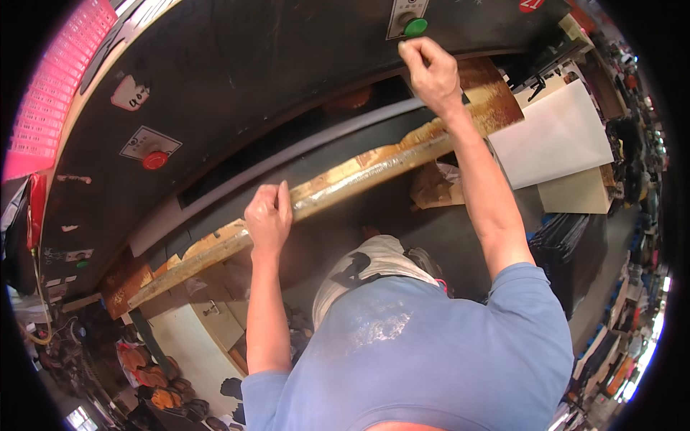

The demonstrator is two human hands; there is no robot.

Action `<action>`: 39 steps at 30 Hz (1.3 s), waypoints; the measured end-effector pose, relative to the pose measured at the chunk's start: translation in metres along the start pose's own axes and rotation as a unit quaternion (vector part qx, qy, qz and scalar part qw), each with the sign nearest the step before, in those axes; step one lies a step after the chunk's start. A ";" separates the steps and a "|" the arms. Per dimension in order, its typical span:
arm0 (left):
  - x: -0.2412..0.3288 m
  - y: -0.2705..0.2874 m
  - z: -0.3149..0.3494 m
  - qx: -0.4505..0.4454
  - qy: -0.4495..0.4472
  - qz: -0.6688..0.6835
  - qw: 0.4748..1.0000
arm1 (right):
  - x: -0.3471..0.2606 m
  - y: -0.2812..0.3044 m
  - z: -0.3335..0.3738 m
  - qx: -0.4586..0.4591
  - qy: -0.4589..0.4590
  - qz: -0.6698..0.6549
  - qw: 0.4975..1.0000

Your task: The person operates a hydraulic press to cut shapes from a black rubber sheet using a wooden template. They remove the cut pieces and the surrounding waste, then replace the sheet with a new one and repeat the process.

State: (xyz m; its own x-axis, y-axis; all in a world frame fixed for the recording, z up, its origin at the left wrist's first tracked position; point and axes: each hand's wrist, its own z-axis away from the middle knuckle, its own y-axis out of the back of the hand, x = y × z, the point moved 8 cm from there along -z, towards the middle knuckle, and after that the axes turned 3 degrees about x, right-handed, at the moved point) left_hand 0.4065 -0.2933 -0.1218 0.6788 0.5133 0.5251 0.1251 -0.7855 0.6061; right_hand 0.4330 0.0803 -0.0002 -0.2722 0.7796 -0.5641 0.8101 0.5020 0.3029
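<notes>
Our left hand (269,215) has its fingers curled tight together into a fist, knuckles up, clamped on the near edge of a long, worn wooden board (338,179). Our right hand (430,68) reaches further away and to the right, fingers bent close together with the thumb tucked in, resting on the far end of the same board, just below a green push button (415,27); we cannot tell whether those fingers actually grip the board or only press on it. The board runs slantwise from lower left to upper right in front of a big black machine (237,72). Its surface is pale tan, streaked and shiny with dried glue, and turns rusty brown at both ends. Just behind it a grey bar (287,154) follows the mouth of the machine. On the machine's face to the left sits a red button (154,160) on a small plate. To the right, a white sheet (560,136) lies on a tan board (578,192). Our blue shirt (424,352) fills the near edge.
</notes>
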 end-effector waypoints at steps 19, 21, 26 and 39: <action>0.006 -0.007 -0.017 -0.008 0.049 -0.045 0.998 | 0.031 0.014 0.122 -0.082 -0.054 0.147 0.984; 0.006 -0.010 -0.018 -0.007 0.059 -0.072 0.996 | 0.041 0.007 0.122 -0.116 -0.084 0.129 0.981; -0.002 -0.015 -0.005 -0.015 0.102 -0.103 0.989 | 0.041 0.009 0.128 -0.113 -0.074 0.132 0.982; 0.058 0.004 0.092 -0.033 0.090 -0.067 0.993 | 0.031 0.069 0.210 -0.154 -0.411 -0.024 0.898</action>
State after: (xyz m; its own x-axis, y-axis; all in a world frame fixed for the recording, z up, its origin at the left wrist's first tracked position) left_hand 0.5132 -0.2986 -0.1433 0.5176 0.6706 0.5313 0.1547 -0.6841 0.7128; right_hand 0.5892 0.0601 -0.1577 0.2742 0.2775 -0.9208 0.5914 0.7064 0.3890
